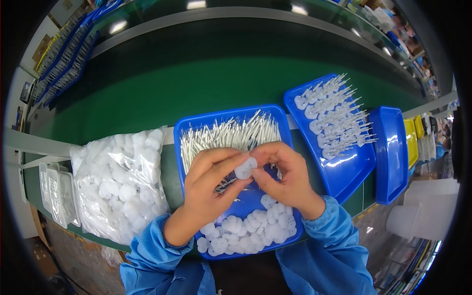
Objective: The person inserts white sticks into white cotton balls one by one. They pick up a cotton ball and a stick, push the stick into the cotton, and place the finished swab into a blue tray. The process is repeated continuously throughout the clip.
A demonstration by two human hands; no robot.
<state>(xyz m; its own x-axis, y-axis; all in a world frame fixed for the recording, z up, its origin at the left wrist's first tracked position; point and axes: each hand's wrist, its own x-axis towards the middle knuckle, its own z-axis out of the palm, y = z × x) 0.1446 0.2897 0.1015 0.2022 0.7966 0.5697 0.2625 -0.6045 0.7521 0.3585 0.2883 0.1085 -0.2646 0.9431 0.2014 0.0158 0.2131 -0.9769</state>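
Between my two hands, over the middle of a blue tray (pixel 178 127), is a small white plastic disc (pixel 245 168) with holes in it. My left hand (pixel 210 179) pinches the disc from its left side, fingers curled. From the right, my right hand (pixel 285 172) grips it with thumb and forefinger. Beneath and beyond the hands, thin white-and-silver rods (pixel 231 133) fill the far half of the tray. Loose white discs (pixel 250 231) lie heaped in its near part. Whether a rod is also in my fingers cannot be made out.
A clear bag of white discs (pixel 120 184) stands on the left, beside clear plastic boxes (pixel 60 194). On the right, a blue tray (pixel 344 179) carries rows of discs with rods standing in them; stacked blue trays (pixel 391 157) sit beyond. A green belt (pixel 196 83) runs behind.
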